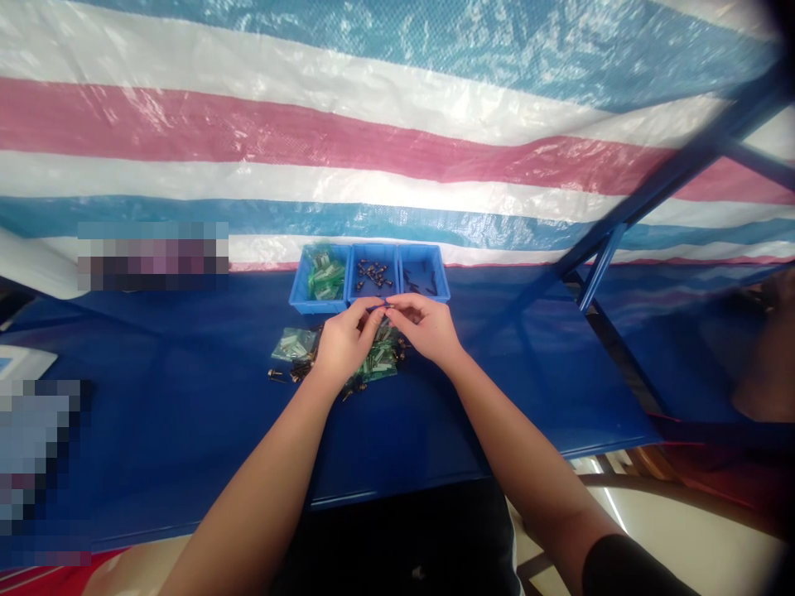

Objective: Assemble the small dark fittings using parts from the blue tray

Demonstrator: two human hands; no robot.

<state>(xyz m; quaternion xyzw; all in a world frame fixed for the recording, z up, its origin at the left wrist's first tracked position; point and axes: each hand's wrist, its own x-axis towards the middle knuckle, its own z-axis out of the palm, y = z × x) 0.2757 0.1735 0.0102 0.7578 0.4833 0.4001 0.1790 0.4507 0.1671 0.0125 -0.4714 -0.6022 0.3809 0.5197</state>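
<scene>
The left hand (349,335) and right hand (427,327) pinched a small dark part (388,306) in their fingers near the middle blue bin (374,252); a slack grip, I judged remotely, could drop it among loose fittings (302,367).

The sheet (348,132) is striped in bands of blue, white and pinkish red, the table (546,372) plain deep blue, the frame (671,175) navy. Three bins (320,307) are brighter blue; packets (326,277) in the left one are green and whitish, small parts (373,273) in the middle brassy and dark, thin pieces (408,277) at right blackish. The sleeve (624,567) is black.
</scene>
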